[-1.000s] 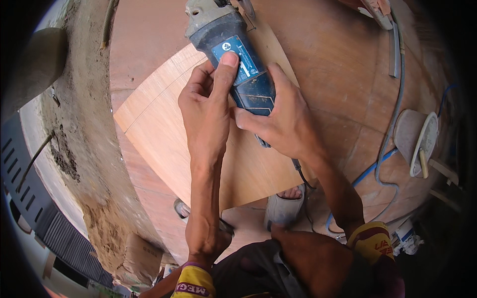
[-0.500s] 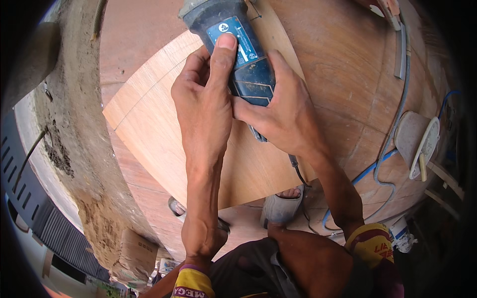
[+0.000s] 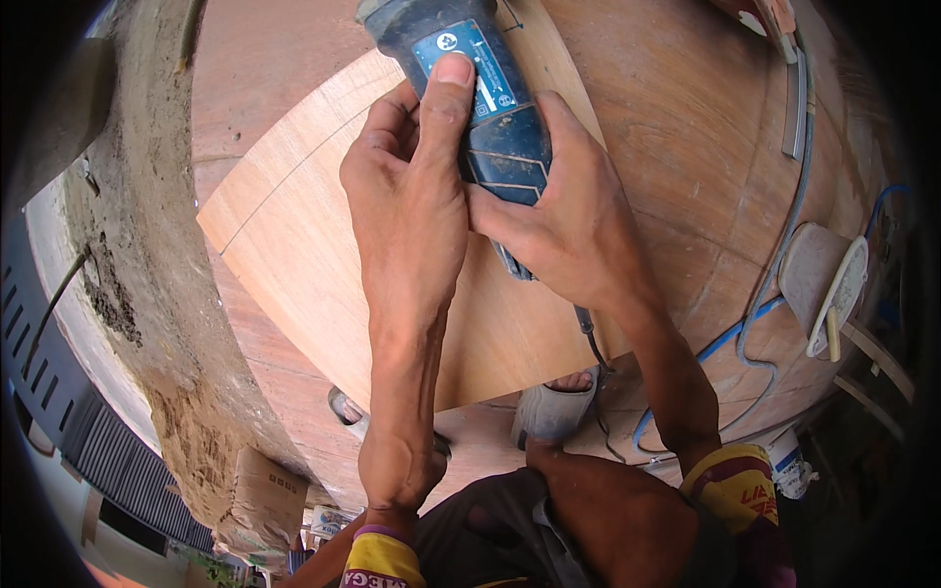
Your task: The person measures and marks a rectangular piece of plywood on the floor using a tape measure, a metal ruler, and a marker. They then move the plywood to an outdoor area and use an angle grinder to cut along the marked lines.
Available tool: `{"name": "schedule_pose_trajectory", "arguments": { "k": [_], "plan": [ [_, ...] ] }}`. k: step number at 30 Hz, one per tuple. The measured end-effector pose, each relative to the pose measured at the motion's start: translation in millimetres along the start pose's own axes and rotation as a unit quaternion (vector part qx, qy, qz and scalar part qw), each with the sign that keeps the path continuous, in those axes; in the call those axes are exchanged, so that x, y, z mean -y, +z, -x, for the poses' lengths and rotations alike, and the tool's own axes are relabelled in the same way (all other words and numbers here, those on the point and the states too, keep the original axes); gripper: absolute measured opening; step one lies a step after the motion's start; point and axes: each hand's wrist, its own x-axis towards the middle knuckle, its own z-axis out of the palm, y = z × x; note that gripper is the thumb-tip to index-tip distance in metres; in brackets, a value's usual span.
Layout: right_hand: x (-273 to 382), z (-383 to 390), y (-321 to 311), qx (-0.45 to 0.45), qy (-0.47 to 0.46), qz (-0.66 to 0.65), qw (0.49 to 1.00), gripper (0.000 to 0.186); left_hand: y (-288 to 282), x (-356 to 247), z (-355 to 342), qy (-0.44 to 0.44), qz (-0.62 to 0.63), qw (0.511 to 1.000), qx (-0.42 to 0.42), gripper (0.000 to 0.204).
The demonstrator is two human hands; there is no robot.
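Both hands hold a blue corded power tool (image 3: 505, 152), by its body an angle grinder, over a thin plywood sheet (image 3: 294, 220). My left hand (image 3: 407, 186) is closed round the tool's left side, its thumb lying on the blue label. My right hand (image 3: 578, 220) wraps the rear of the body from the right. The tool's front end reaches the picture's top edge, so its working part is hidden. A black cord (image 3: 585, 323) leaves its back end. A dark drawn line runs near the sheet's far left edge.
The sheet lies above a reddish-brown board surface (image 3: 667, 157). My sandalled foot (image 3: 554, 412) is at its near edge. Grey and blue cables (image 3: 730, 338) wind along the right, near a pale container (image 3: 818, 284). A sandy, cement-stained strip (image 3: 162, 245) and a brown sack (image 3: 265, 500) are left.
The tool and both hands have shifted very slightly to the right in the picture. Both grips look the same.
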Motion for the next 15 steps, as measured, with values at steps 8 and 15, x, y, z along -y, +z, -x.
{"name": "schedule_pose_trajectory", "arguments": {
  "k": [8, 15],
  "plan": [
    [-0.4, -0.1, -1.2, 0.002, 0.002, 0.007, 1.000, 0.058, 3.2, 1.2, -0.3, 0.007, 0.010, 1.000, -0.004, 0.061],
    [1.1, -0.8, -0.4, 0.006, 0.005, -0.004, 1.000, 0.058, 0.3, 2.2, -0.8, 0.005, 0.006, 1.000, -0.001, 0.064]
  ]
}}
